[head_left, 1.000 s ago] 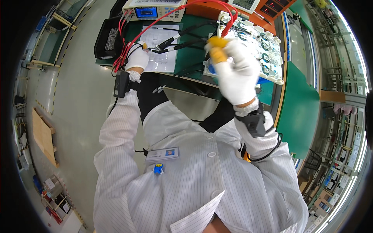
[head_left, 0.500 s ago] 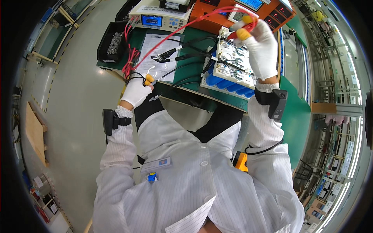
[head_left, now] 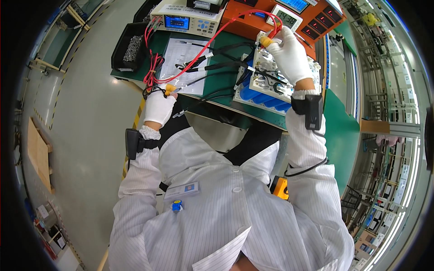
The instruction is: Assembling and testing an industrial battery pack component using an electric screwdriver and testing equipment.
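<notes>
The pack sits upright, its blue cells showing along the near side, beneath a white top that carries dark curved fittings. Red leads, loosely bunched at the left, arch across to the right hand, where they are pinched over the pack's far left part; whether they touch it is hidden. A thin black wire slants down leftward from the pack's side, nearly straight, its grey tip at the fingertips of the left hand.
</notes>
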